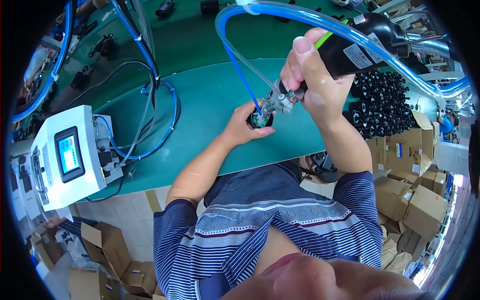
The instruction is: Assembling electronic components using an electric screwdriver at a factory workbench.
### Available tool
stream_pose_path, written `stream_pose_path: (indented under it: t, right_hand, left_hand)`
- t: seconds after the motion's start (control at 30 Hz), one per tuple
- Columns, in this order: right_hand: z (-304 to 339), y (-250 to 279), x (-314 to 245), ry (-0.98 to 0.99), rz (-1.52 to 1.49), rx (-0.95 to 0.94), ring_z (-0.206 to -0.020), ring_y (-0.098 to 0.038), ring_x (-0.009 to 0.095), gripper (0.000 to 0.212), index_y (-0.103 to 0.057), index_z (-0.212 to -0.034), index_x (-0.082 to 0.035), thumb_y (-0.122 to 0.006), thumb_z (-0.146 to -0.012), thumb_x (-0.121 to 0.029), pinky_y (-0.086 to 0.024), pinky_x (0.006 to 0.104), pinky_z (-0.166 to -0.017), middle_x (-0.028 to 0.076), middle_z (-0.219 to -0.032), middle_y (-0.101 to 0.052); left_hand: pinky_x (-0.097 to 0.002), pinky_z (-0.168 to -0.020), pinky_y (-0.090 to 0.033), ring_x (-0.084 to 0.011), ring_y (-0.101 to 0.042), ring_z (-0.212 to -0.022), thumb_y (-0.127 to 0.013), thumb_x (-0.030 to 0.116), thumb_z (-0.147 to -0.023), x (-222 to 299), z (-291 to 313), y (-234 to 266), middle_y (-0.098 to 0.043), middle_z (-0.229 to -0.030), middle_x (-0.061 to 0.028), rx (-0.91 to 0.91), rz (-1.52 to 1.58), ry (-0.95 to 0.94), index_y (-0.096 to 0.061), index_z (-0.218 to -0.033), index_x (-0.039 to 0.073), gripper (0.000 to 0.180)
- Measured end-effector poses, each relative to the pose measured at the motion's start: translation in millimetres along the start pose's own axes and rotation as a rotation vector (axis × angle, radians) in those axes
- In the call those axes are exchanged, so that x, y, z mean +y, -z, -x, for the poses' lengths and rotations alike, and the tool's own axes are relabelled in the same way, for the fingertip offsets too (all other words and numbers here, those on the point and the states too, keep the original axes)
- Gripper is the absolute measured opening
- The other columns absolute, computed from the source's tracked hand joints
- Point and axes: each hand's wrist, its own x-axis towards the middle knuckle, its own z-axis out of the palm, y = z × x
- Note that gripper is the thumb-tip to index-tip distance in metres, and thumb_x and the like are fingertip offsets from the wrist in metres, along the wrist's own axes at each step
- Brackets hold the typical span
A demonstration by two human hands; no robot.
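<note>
My left hand [237,128] grips a small round black housing [270,121] over the bench, its fingers and thumb around the sides. Inside the housing a green circuit board [258,120] shows in part. My right hand [322,82] is closed around a dispensing valve [278,102] of silvery metal, whose tip meets or hovers just over the board; contact I cannot tell. Blue and clear tubes run up from the valve. Beside my right hand is a black cylinder [347,52] with white labels and a bright green strip; whether the hand touches it is unclear.
A white controller box [70,155] with a lit screen stands at the left of the green bench [200,95]. Coiled blue tubing [172,107] lies beside it. Many black round parts [377,102] crowd the right side. Cardboard boxes [407,150] are stacked at right, others [107,245] lower left.
</note>
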Motion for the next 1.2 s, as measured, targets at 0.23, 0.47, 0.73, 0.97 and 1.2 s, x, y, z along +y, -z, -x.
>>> stream_pose_path:
  t: [0.23,0.47,0.73,0.97,1.2]
  right_hand:
    - [3,4,4,0.040,-0.036,-0.005,-0.048,-0.050,0.011,0.007,-0.066,-0.103,-0.004,-0.067,-0.097,-0.001,-0.043,0.0239,-0.046,0.004,-0.067,-0.059]
    - [1,13,1,0.088,-0.061,-0.038,-0.049,-0.055,0.011,0.011,-0.068,-0.104,-0.001,-0.073,-0.094,0.000,-0.045,0.0228,-0.046,0.005,-0.072,-0.066]
    - [-44,14,-57,0.103,0.100,0.046,-0.048,-0.050,0.014,0.008,-0.060,-0.105,-0.002,-0.062,-0.098,-0.004,-0.046,0.0281,-0.047,0.007,-0.060,-0.055]
    - [-23,41,-34,0.088,0.255,0.057,-0.050,-0.052,0.016,0.018,-0.058,-0.115,0.000,-0.058,-0.101,-0.010,-0.049,0.0286,-0.051,0.007,-0.066,-0.059]
    - [34,60,-64,0.842,0.504,0.390,-0.097,-0.066,0.023,0.027,-0.057,-0.125,-0.001,-0.056,-0.098,-0.006,-0.056,0.0333,-0.077,0.020,-0.107,-0.064]
  left_hand:
    - [-0.0303,-0.082,-0.053,-0.0174,-0.067,-0.083,-0.095,0.011,-0.067,-4,-1,-2,-0.077,-0.101,-0.0034,-0.016,-0.019,-0.006,-0.066,-0.118,0.006,0.059]
    - [-0.0308,-0.084,-0.054,-0.0178,-0.067,-0.085,-0.095,0.011,-0.067,-10,-7,-7,-0.076,-0.103,-0.0039,-0.029,-0.030,0.010,-0.064,-0.123,0.006,0.065]
    - [-0.0334,-0.088,-0.055,-0.0204,-0.069,-0.095,-0.096,0.011,-0.065,2,-14,-15,-0.073,-0.117,-0.0091,0.049,0.064,0.063,-0.061,-0.132,0.006,0.076]
    - [-0.0355,-0.094,-0.056,-0.0251,-0.070,-0.106,-0.097,0.013,-0.066,40,9,-11,-0.069,-0.124,-0.0134,0.094,-0.282,0.039,-0.060,-0.138,0.005,0.082]
    - [-0.0370,-0.094,-0.056,-0.0276,-0.070,-0.104,-0.097,0.015,-0.066,116,60,-6,-0.070,-0.119,-0.0134,0.191,-0.487,0.012,-0.062,-0.130,0.003,0.074]
